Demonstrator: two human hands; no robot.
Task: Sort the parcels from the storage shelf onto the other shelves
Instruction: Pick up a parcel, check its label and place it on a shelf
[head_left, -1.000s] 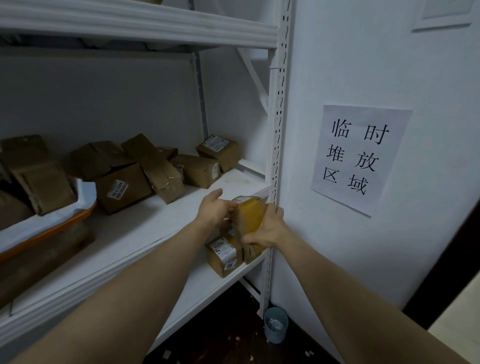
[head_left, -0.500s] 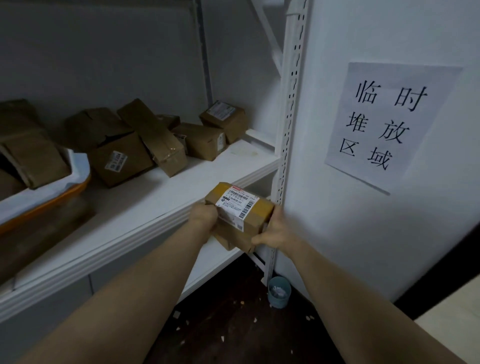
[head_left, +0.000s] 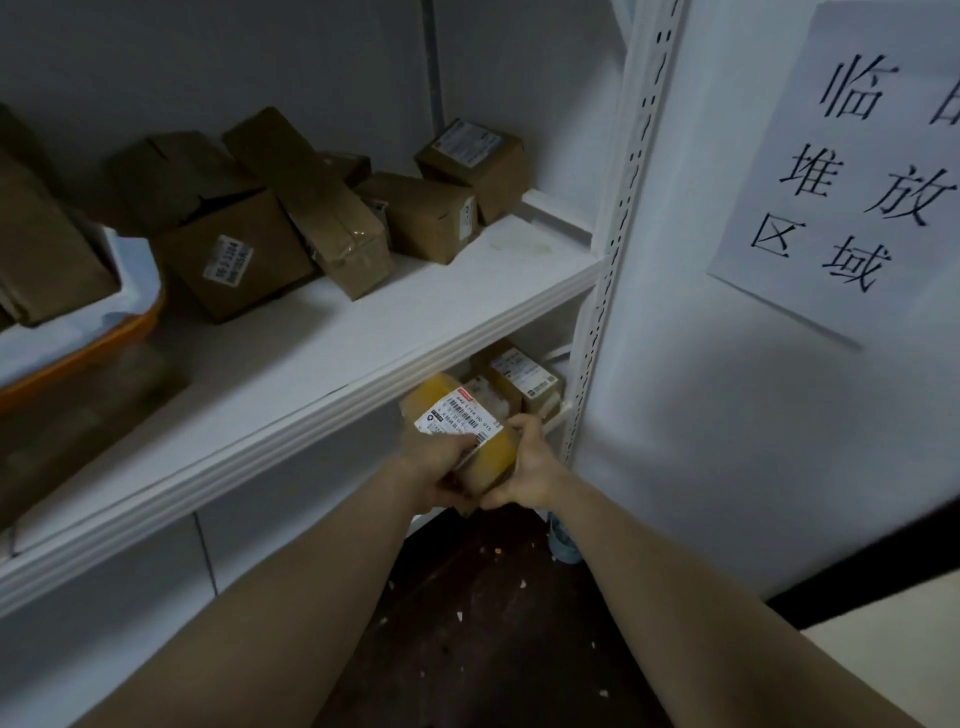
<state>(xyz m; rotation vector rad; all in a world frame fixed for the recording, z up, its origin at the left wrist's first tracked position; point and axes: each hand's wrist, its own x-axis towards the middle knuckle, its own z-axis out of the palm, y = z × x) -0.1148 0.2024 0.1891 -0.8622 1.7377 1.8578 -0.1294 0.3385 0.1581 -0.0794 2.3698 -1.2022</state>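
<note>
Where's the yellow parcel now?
Centre of the head view: left hand and right hand grip the yellow parcel below the shelf edge, by two labelled boxes.

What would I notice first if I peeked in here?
Probably the yellow parcel with a white label, gripped by the left hand and right hand in the middle, below the white shelf. Next, the paper sign with black characters on the wall at right, and the brown boxes heaped on that shelf.

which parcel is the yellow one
The yellow parcel gripped between the left hand and right hand, below the upper shelf. Its wrap is yellow; the boxes on that shelf are plain brown cardboard.
</note>
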